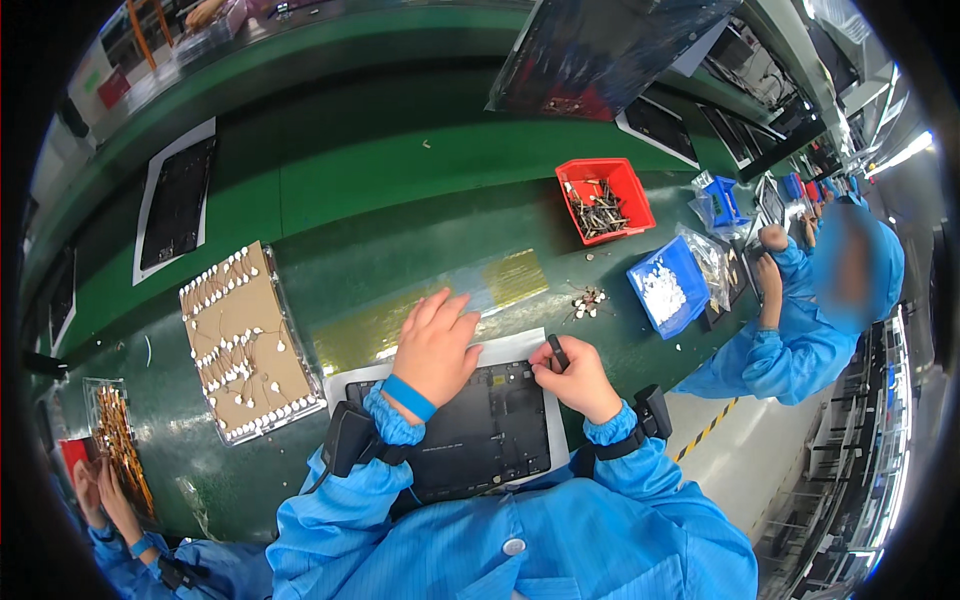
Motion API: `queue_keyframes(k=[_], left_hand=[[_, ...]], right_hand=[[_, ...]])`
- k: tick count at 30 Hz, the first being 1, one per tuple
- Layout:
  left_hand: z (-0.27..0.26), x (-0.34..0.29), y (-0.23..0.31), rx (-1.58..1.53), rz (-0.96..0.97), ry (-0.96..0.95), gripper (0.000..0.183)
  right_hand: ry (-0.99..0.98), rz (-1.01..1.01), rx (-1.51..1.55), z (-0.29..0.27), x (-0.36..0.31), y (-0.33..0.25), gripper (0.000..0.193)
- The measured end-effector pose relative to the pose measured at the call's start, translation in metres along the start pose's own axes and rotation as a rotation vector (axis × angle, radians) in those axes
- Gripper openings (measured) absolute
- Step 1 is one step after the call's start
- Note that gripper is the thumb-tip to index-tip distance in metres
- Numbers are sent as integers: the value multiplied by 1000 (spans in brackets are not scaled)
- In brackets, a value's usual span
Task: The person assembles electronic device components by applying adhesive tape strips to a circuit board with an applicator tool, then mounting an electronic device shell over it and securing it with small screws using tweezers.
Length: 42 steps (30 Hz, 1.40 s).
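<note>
A flat black device housing (478, 446), like a tablet's back shell, lies on a white sheet (515, 347) right in front of me. My left hand (436, 345) is over the far edge of the housing, its fingers stretched out and holding nothing. Just beyond those fingers, a strip of translucent yellowish film (515, 279) lies on the table. At the housing's far right corner, my right hand (580, 380) pinches a short black pen-like tool (558, 350) between thumb and fingers. Whether its lower end touches the housing is hidden by the hand.
A brown board (243, 340) with rows of white-tipped wires lies left. Right of the film are loose wired parts (587, 301), a red bin (625, 190) of small parts and a blue bin (690, 312) of white pieces. Co-workers sit right (800, 340) and lower left (215, 568).
</note>
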<state>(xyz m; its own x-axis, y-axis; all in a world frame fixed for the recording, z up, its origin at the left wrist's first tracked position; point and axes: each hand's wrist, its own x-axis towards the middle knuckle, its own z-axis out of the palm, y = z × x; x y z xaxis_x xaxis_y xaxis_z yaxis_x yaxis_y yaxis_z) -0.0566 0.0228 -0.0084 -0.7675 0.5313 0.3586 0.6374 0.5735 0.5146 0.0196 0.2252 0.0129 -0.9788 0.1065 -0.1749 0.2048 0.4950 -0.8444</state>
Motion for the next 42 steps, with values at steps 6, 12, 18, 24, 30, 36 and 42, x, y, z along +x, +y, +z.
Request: queue_keyframes(k=[6,12,18,24,30,36,42], left_hand=[[2,-1,0,-6,-3,5,36],[2,-3,-1,-6,-6,7,36],[4,-2,-2,-13,-7,8,36],[3,-1,-1,-7,-9,-5,37],[-10,4,6,34,-35,-9,38],[-27,-5,10,133,-106,-76,41],[-18,-13,4,111,-144,-76,41]], right_hand=[[89,22,45,8,-1,-5,9],[67,39,-125,7,1,-6,9],[77,23,-201,6,4,-1,10],[-30,63,-271,-4,17,-8,14],[15,-102,-57,-8,24,-5,14],[158,-104,388,1,50,-37,18],[-87,16,616,29,73,-20,21]])
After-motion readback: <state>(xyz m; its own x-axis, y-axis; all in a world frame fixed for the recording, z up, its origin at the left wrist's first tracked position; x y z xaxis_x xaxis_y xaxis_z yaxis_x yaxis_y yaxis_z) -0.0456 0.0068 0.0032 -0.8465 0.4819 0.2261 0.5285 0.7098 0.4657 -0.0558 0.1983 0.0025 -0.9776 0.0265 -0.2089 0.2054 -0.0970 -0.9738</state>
